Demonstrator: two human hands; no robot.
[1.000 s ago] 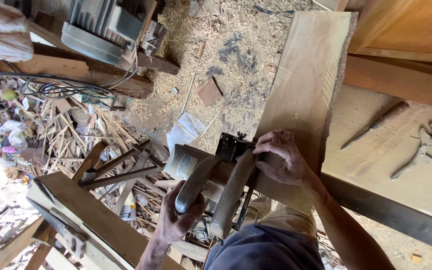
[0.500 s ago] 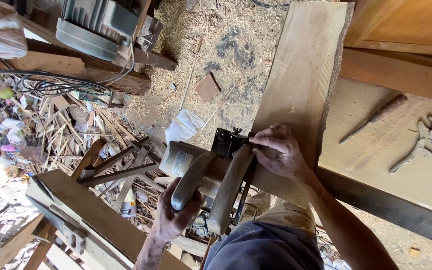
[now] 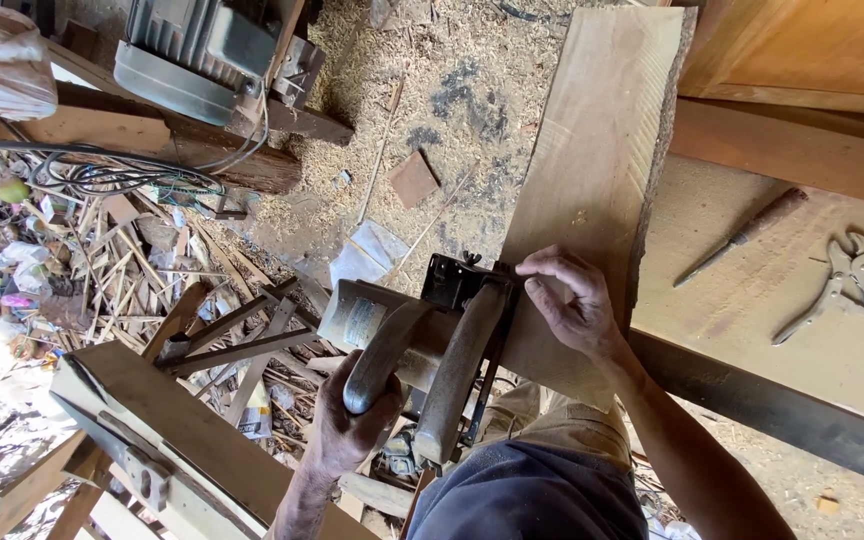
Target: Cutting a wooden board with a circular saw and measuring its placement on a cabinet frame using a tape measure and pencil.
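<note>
Saw (image 3: 422, 345) at centre: your left hand (image 3: 352, 430) is clamped on its handle, right hand (image 3: 572, 300) flat on the plank (image 3: 592, 150); keep fingers clear

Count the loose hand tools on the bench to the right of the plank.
2. A wooden-handled chisel lies nearer the pale wooden plank; silver locking pliers lie further right. More may sit beyond the frame edge.
</note>
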